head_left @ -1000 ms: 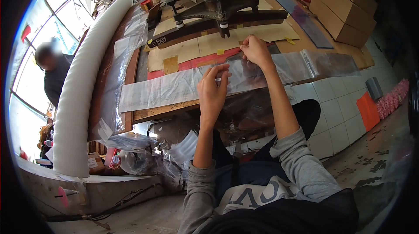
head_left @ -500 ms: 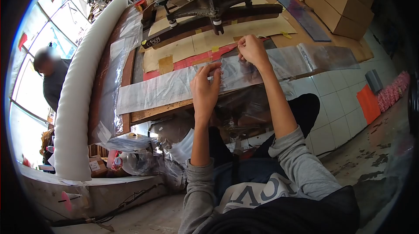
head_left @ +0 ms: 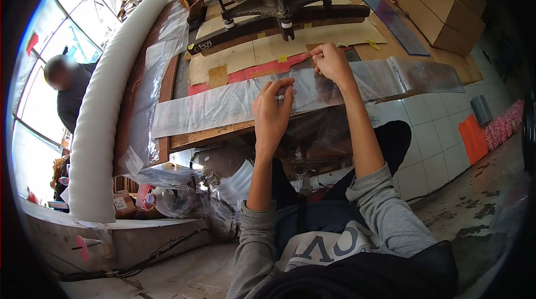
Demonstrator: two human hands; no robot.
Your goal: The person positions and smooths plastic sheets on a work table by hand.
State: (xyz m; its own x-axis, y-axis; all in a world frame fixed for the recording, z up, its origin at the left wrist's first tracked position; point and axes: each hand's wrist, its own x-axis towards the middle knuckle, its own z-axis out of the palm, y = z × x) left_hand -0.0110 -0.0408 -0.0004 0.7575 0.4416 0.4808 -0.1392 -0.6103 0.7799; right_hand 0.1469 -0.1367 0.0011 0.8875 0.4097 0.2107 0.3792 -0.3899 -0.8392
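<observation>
The right hand (head_left: 320,58) is pinching, hold unclear, the left hand (head_left: 272,110) is curling loosely ajar, any uneven tugging risking creased film (head_left: 209,110).

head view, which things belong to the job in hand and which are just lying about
Seemingly in the job:
- clear plastic strip by left hand and right hand
- dark machine beyond

Probably just lying about:
- white roll
- cardboard boxes
- orange sheet
</observation>
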